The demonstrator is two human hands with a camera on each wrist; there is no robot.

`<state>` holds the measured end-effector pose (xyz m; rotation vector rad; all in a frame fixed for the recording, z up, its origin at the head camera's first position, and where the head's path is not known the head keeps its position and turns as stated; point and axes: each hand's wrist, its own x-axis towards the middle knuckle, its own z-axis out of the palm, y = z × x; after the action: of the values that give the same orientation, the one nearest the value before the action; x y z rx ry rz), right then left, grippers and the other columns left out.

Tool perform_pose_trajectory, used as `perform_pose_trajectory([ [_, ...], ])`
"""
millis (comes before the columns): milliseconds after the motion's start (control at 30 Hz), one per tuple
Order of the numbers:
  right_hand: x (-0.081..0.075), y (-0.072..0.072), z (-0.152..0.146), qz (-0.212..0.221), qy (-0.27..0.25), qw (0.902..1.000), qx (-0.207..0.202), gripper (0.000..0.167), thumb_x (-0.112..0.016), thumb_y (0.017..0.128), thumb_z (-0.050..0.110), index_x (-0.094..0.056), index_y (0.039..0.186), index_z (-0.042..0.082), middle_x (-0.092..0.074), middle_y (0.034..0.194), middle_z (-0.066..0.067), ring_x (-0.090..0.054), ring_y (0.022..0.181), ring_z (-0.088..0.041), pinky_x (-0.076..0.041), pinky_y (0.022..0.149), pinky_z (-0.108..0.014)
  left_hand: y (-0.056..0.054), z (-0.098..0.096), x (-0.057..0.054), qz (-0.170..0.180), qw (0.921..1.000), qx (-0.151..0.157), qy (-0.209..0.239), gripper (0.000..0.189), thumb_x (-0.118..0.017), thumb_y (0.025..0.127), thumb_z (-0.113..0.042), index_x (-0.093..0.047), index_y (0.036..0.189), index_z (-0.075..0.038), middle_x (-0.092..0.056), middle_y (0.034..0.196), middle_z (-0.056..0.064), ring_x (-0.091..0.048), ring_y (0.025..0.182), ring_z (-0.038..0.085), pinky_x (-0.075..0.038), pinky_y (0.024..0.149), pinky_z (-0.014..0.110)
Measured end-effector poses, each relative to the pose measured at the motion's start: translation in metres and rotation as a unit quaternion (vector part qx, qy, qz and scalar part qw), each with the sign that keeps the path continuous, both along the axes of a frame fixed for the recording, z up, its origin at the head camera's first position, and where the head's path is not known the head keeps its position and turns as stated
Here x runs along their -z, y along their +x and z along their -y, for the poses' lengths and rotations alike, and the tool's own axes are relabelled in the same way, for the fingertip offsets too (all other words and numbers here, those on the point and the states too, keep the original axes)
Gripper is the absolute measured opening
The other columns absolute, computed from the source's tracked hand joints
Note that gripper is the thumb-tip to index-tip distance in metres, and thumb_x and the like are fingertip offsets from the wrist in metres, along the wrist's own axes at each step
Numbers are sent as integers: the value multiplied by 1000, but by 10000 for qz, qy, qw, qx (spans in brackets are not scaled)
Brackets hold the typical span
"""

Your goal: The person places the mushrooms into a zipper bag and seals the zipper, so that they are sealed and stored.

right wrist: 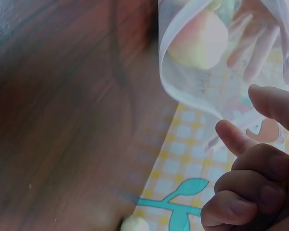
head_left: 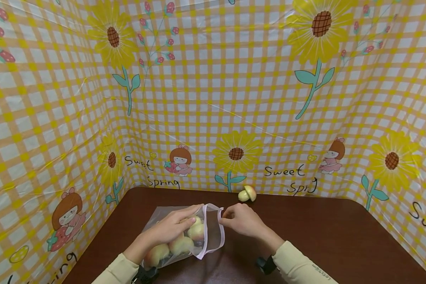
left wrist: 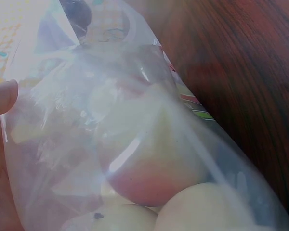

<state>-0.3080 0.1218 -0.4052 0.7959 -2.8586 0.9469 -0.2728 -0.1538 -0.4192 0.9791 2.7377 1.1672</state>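
A clear plastic bag (head_left: 213, 247) with a whitish rim lies on the dark table, its mouth gaping to the right. Several cream mushroom-shaped pieces (head_left: 180, 244) with pinkish caps are inside; one piece (left wrist: 149, 159) shows large through the plastic. My left hand (head_left: 170, 225) rests across the top of the bag, fingers straight. Those fingers (right wrist: 260, 43) show through the film in the right wrist view. At the far corner of the mouth, my right hand (head_left: 244, 220) pinches the rim with thumb and index finger; its other fingers are curled in.
Another mushroom-shaped piece (head_left: 247, 193) lies at the back edge of the brown table (head_left: 305, 232), beyond my right hand. A yellow checked sheet (head_left: 206, 98) with flowers stands behind the table and along both sides.
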Motion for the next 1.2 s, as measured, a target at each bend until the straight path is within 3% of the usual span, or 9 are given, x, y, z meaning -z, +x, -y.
perform_pose_trajectory([
  [233,-1,-7,-9,164,49,9992,369,18,-75,88,38,-77,87,20,-71,81,8,-58,65,-9,-47,58,-31,-1,1,0,-27,10000,-2,-17,50,-44,109,-26,-35,158,-20,-34,162,-5,-30,151,24,-27,120,53],
  [733,-2,-23,-22,-96,11,9971,761,17,-78,86,35,-77,83,19,-69,76,8,-55,65,-12,-46,60,-31,-2,1,1,-167,9999,16,-12,49,-44,109,-26,-37,157,-16,-37,161,-4,-33,149,23,-30,120,51],
  [1200,2,-43,-35,-120,-27,9941,1078,17,-77,87,34,-79,88,17,-69,81,2,-57,69,-14,-45,60,-30,-2,2,1,24,10000,-32,-56,50,-44,109,-29,-35,158,-18,-34,161,-7,-31,150,23,-28,121,50],
])
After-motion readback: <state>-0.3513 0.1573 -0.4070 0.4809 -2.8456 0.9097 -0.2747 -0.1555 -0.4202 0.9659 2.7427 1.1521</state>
